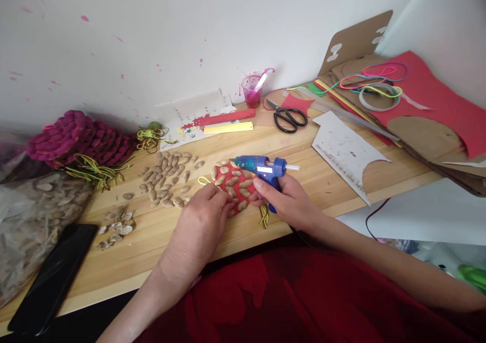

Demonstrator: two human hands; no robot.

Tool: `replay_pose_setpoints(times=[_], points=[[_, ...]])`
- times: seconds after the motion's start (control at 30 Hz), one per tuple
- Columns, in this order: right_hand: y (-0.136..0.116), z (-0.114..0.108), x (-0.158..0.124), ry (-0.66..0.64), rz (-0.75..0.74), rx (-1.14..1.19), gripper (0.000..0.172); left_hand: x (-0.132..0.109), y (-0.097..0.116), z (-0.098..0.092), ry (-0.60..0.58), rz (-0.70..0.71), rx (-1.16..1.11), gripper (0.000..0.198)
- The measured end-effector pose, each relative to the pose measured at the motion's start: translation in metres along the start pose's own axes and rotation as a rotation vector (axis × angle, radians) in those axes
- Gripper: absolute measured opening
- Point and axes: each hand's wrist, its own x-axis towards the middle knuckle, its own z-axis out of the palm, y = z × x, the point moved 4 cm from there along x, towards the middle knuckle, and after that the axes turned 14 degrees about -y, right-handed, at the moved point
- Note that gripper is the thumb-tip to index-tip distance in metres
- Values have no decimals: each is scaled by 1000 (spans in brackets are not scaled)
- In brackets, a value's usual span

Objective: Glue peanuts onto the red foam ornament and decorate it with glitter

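Observation:
In my right hand is a blue hot glue gun, its nozzle pointing left over a red card piece covered with peanuts. A clear glue stick pokes out of the gun's back. My left hand rests at the card's lower left edge, fingers curled together among the peanuts; whatever they pinch is hidden. A yellow cord loop shows at the card's left, and a green-yellow tassel at its lower right. Loose peanuts lie in a pile left of the card.
Black-handled scissors, red and yellow strips and a pink-stained cup stand behind. Cardboard and red sheets are stacked right, near a white card. At left are magenta braided pieces, shells, a bag and a phone.

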Motion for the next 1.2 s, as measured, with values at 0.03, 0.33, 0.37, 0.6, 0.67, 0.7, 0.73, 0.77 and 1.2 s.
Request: replay_pose_setpoints(times=[0.03,0.33,0.37,0.6,0.67,0.7,0.73,0.77,1.2], points=[[0,0,0,-1,0,-2,30,0,0,0,-2,3,7,12],[-2,0,-1,-14,-4,-35,31,0,1,0,-5,4,20,11],[-2,0,-1,-17,-6,-38,31,0,1,0,-3,3,18,11],[-4,-1,0,-7,-1,-61,29,0,0,2,0,-5,23,12],[-4,0,0,1,6,-70,29,-1,0,3,6,-6,30,12],[-4,0,0,4,8,-72,29,-1,0,3,8,-8,35,12],[-4,0,0,4,11,-72,29,-1,0,3,10,-11,41,12],[-4,0,0,2,13,-71,29,-1,0,3,13,-14,49,12],[-3,1,-2,-26,13,-49,32,0,3,4,-19,-57,53,14]])
